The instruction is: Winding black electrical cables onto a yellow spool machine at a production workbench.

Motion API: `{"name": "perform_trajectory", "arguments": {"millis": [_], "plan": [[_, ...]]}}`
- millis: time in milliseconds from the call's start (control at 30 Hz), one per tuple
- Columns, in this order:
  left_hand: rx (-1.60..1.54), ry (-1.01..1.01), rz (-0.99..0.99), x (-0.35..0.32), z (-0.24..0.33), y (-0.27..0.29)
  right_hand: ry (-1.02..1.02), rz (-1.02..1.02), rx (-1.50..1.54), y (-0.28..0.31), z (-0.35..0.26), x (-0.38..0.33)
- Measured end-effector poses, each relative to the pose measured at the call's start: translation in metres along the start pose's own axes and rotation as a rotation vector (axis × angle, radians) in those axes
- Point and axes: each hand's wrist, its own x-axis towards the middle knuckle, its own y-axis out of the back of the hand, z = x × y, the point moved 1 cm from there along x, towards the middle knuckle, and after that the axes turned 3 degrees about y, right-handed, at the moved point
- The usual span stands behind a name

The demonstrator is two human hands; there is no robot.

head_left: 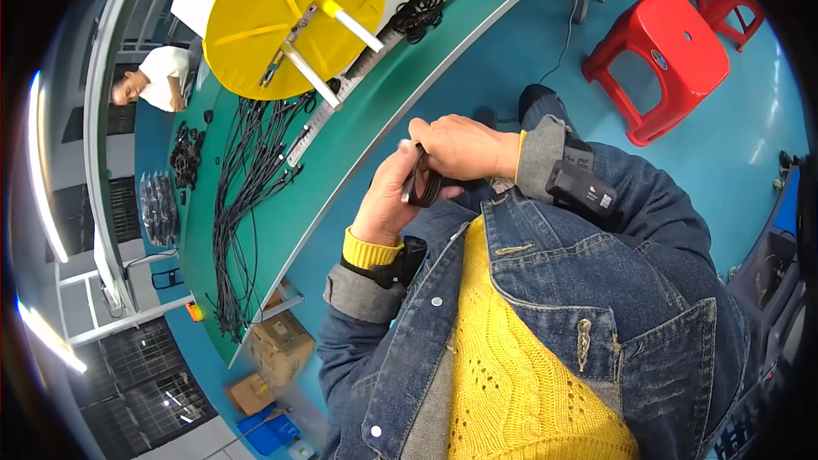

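Observation:
A small coiled black cable [423, 189] is between my two hands, off the near edge of the table. My left hand [385, 196] is closed around one side of the coil, with the thumb along its top. Closed fingers of my right hand [464, 146] meet the coil from the other side, close to the left thumb. The right fingertips are partly hidden behind the hand. On the green table [281, 243], a long bundle of loose black cables [243, 179] lies to the left of my hands.
A round yellow stool-like piece with white legs [294, 21] stands over the table, near a metal ruler [319, 129] and a pile of coiled cables [417, 17]. Bagged cables [159, 209] lie farther left. A red stool [665, 51] and cardboard boxes [281, 347] stand on the floor. Another person [158, 81] sits beyond.

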Motion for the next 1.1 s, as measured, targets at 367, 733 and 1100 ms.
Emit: {"name": "perform_trajectory", "arguments": {"millis": [367, 733, 1100], "plan": [[0.705, 0.344, 0.036, 0.004, 0.023, 0.005, 0.275, 0.021, -0.017, -0.013, 0.021, 0.015], [0.183, 0.311, -0.048, 0.003, -0.002, -0.016, 0.17, 0.095, -0.082, -0.01, 0.025, -0.011], [0.711, -0.205, -0.206, 0.019, -0.043, 0.01, 0.174, 0.014, -0.112, -0.029, 0.028, -0.015]]}}
